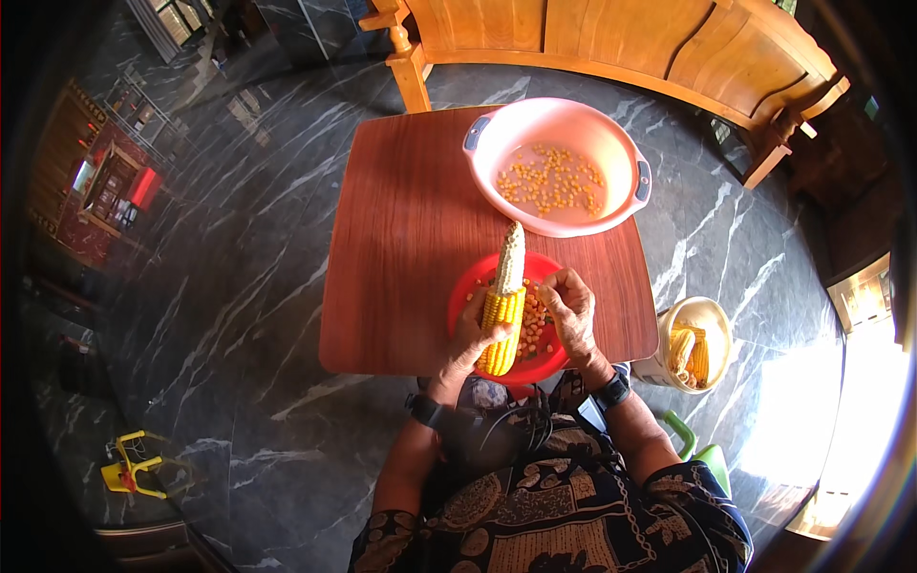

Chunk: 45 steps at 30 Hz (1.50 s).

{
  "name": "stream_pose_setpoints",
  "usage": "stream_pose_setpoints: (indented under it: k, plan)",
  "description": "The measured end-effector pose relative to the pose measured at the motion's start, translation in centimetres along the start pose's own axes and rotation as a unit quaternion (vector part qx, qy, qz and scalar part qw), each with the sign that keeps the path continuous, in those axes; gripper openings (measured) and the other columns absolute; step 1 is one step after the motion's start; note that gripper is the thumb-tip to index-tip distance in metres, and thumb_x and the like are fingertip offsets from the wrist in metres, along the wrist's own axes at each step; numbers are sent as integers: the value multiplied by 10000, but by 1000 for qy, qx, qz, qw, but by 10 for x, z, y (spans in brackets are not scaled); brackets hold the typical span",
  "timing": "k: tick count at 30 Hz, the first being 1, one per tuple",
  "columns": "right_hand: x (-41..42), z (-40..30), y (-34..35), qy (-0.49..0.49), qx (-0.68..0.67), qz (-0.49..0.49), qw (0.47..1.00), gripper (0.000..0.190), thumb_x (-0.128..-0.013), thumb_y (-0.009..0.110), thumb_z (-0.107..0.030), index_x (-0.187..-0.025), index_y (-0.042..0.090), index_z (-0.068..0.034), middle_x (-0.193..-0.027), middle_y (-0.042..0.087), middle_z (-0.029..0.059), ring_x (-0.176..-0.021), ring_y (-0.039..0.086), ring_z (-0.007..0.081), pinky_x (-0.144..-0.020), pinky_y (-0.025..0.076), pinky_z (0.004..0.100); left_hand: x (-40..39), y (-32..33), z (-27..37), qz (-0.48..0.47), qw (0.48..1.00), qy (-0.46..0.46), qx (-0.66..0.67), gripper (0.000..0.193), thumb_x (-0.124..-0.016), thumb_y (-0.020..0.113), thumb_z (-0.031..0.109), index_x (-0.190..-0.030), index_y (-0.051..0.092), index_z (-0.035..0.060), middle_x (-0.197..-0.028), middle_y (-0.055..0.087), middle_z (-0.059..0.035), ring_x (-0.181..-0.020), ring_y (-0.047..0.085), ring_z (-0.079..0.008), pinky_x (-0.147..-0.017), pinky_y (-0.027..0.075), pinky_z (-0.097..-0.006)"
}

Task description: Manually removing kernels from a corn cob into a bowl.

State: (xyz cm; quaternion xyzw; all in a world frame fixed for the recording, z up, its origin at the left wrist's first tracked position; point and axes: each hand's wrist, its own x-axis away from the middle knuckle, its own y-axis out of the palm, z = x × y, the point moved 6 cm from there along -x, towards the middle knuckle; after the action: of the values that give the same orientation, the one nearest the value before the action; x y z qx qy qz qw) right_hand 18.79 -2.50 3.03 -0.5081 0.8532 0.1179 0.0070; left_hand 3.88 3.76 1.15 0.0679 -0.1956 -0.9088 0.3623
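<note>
My left hand [476, 331] is closed around the lower part of an ear of corn [501, 326], whose upper half is a bare cob and whose lower half still bears yellow kernels. Just right of the ear, my right hand [571, 308] is raised with its fingers curled and thumb near the fingertips; whether it pinches a kernel cannot be told. Beneath both hands lies a red plastic basin [458, 286] with loose kernels [534, 322] in it. Beyond it, a pink plastic tub [559, 228] with two handles has yellow kernels [548, 179] scattered over its bottom.
A reddish-brown wooden table [401, 236] bears the pink tub. On the floor right of it stands a whitish bucket [725, 344] with several corn ears [691, 354]. A wooden bench [487, 29] stands behind the table. A yellow frame-like object [132, 465] is at lower left.
</note>
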Motion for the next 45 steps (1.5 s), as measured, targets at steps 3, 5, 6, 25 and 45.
stream_pose_setpoints:
  k: [3,5,6,25,45]
  plan:
    - [2,-8,6,-10,-21,-29,999,69,-890,592,-64,-901,541,-18,-815,548,-4,-790,519,71,-742,434,225,-3,-3,-6,-20,999,9,-29,692,-711,757,264,-1276,432,30,-1113,537,-72,-1015,564,-184,-773,543,-322]
    - [2,-8,9,-23,-38,-50,998,69,-892,594,-57,-920,545,-17,-841,553,-2,-814,523,71,-762,433,227,-2,-4,-7,-22,999,3,-30,679,-718,752,269,-1272,441,30,-1114,536,-70,-1017,558,-179,-792,529,-317]
    - [3,-9,11,-35,-54,-69,996,73,-893,596,-50,-939,550,-17,-867,559,1,-837,527,72,-781,431,228,-2,-2,-7,-25,999,-6,-31,665,-724,747,273,-1268,450,30,-1116,535,-67,-1019,552,-175,-811,515,-312]
    - [0,-2,10,-20,-13,-103,994,120,-932,569,-150,-887,536,-44,-797,530,-25,-748,470,48,-682,401,205,-2,7,8,-57,974,78,-205,492,-805,658,297,-1187,478,47,-1038,541,-56,-953,539,-149,-836,460,-316]
    - [1,-3,9,-24,67,-46,996,169,-902,619,-171,-845,559,-24,-745,537,-15,-705,492,48,-650,431,207,-2,3,1,-23,967,60,-248,512,-773,709,299,-1164,494,48,-991,557,-72,-921,556,-181,-804,466,-331]
